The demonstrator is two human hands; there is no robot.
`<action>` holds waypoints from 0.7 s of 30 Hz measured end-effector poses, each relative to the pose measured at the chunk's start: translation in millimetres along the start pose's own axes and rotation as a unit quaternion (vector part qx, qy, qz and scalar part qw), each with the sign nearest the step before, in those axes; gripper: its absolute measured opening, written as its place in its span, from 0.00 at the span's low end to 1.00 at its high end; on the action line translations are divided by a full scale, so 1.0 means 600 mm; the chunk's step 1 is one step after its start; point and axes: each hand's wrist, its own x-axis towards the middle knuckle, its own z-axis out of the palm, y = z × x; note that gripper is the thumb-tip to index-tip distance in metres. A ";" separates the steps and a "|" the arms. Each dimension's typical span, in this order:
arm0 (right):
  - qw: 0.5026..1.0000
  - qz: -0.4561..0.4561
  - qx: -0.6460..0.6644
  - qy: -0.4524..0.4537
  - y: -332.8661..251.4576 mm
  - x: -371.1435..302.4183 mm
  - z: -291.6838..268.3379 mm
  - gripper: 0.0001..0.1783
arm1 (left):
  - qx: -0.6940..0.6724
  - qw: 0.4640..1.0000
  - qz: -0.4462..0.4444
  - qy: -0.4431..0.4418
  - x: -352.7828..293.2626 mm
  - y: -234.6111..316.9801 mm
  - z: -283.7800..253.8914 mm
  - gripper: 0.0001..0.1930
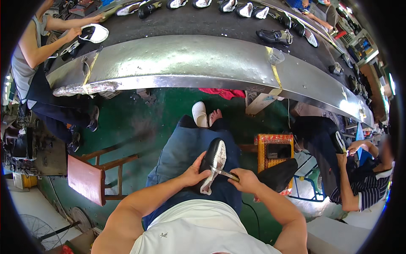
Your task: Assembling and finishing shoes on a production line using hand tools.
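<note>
A black shoe lies sole up on my lap, its whitish, unfinished underside showing. My left hand is closed on the shoe's left side, thumb near the middle of the sole. In my right hand is a slim metal tool. Its shiny end rests on or just over the middle of the sole, and the rest runs back into my fist. The exact kind of tool is not clear.
Ahead stands a metal-edged conveyor bench with several shoes on its dark belt. Wooden stools flank me: a pinkish one left, one with a phone right. A person handles a shoe at left; another sits right.
</note>
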 end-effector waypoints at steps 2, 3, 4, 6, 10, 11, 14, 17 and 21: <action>0.998 0.026 0.060 0.016 0.002 -0.006 0.005 0.19 | 0.060 0.998 0.017 0.011 0.010 0.007 0.002 0.49; 0.998 0.027 0.063 0.015 0.007 -0.010 0.003 0.19 | 0.069 0.997 0.009 0.024 0.010 0.007 0.008 0.50; 0.997 0.006 0.070 0.007 0.008 -0.014 -0.008 0.21 | 0.077 0.996 -0.001 0.036 0.013 0.011 0.013 0.50; 0.999 -0.015 0.006 0.029 -0.006 -0.015 -0.026 0.24 | 0.086 0.996 -0.004 0.033 0.022 0.009 0.008 0.51; 0.989 0.016 -0.123 0.081 -0.039 -0.004 -0.063 0.25 | 0.219 0.969 -0.065 0.099 0.027 0.020 0.022 0.51; 0.995 0.026 -0.074 0.057 -0.031 0.002 -0.066 0.23 | 0.215 0.969 -0.074 0.095 0.026 0.015 0.028 0.51; 0.998 0.068 0.008 -0.014 -0.033 0.018 -0.077 0.19 | 0.416 0.892 -0.038 0.172 0.016 0.007 0.042 0.50; 0.986 0.137 0.085 -0.047 -0.037 0.020 -0.052 0.18 | 0.364 0.917 0.022 0.165 0.009 0.026 0.048 0.44; 0.966 0.192 0.169 0.034 -0.042 0.007 0.020 0.19 | 0.393 0.906 0.053 0.146 0.007 0.044 0.050 0.41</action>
